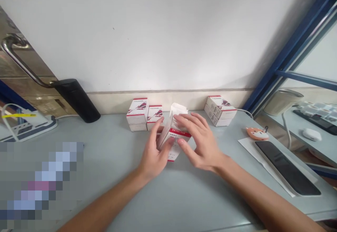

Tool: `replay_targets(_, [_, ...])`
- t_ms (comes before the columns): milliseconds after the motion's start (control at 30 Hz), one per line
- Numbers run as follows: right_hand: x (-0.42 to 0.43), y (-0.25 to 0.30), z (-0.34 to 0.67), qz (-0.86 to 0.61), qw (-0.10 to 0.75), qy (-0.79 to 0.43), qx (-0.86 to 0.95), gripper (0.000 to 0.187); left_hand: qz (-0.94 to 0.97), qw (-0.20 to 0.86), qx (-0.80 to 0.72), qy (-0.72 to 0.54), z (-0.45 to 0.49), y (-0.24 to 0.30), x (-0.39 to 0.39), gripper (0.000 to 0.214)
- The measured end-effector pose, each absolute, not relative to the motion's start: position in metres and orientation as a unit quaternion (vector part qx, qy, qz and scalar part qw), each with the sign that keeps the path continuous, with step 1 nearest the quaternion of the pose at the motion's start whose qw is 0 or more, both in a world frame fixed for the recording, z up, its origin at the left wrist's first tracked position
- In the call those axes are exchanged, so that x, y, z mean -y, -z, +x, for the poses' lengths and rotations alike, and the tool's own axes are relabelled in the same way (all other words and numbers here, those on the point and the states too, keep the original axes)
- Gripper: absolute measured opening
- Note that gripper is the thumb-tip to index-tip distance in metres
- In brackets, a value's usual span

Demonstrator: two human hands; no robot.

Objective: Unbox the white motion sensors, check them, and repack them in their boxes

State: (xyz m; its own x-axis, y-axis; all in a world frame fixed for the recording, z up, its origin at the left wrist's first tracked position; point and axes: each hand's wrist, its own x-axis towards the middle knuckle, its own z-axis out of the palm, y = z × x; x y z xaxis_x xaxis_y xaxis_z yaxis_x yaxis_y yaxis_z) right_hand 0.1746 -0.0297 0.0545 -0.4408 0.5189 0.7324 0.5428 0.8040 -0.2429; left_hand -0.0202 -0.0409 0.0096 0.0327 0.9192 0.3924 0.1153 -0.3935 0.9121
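A white and red carton marked DETECTOR [176,133] stands tilted in the middle of the grey table [110,147], its top flap open. My left hand [154,153] grips its left side, thumb and fingers wrapped round the lower part. My right hand [198,140] lies against its right face with fingers stretched out and spread. Behind the carton, two matching red and white boxes [144,118] stand side by side against the wall.
A stack of the same boxes [220,110] sits at the back right. A black cylinder [77,100] leans at the back left. A small orange fox charm [257,133] and a dark phone on paper [286,167] lie at the right. A power strip [28,126] is far left.
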Motion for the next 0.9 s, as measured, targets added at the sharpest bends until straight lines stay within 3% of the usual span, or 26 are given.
replay_targets(167, [0.037,-0.057,0.174,-0.275,0.422,0.060,0.862,0.063,0.672,0.376,-0.325,-0.549,-0.017,-0.004,0.048,0.067])
replay_targets(300, [0.039,-0.055,0.173,-0.262,0.420,0.064,0.867,0.060,0.734,0.299,-0.248,-0.557,-0.022,-0.009,0.046,0.066])
replay_targets(500, [0.033,-0.055,0.175,-0.307,0.562,0.127,0.758,0.044,0.753,0.196,-0.254,-0.575,-0.029,-0.012,0.036,0.045])
replay_targets(633, [0.026,-0.052,0.178,-0.353,0.542,0.048,0.762,0.020,0.759,0.193,-0.283,-0.553,-0.034,-0.011,0.034,0.031])
replay_targets(733, [0.022,-0.045,0.179,-0.325,0.493,-0.038,0.806,0.019,0.763,0.197,-0.269,-0.553,-0.037,-0.011,0.034,0.031])
replay_targets(900, [0.021,-0.044,0.179,-0.322,0.487,-0.150,0.798,0.013,0.764,0.200,-0.256,-0.558,-0.034,-0.008,0.037,0.037])
